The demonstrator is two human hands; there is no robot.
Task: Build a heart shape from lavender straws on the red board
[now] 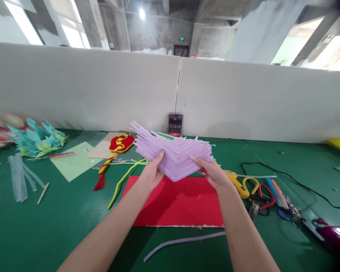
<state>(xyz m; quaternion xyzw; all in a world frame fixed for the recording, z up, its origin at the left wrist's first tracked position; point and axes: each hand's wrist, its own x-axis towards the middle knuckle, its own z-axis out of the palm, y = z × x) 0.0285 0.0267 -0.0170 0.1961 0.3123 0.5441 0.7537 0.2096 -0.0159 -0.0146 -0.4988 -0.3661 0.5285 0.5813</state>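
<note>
A thick stack of pale purple sheets (174,153) hangs fanned out above a red felt sheet (178,202) on the green table (59,226). My left hand (150,175) grips the stack's lower left edge, fingers curled under it and thumb on top. On the lower right edge my right hand (214,173) holds the same stack in the same way. The sheets splay apart toward the far side.
A loose purple strip (184,241) lies in front of the red sheet. Scissors (257,192), a yellow glue gun (238,183), pens and a black cable (300,185) lie at right. A red and yellow tasselled ornament (116,149), glue sticks (18,177) and teal paper flowers (36,139) lie at left. White partition boards (102,90) wall the far edge.
</note>
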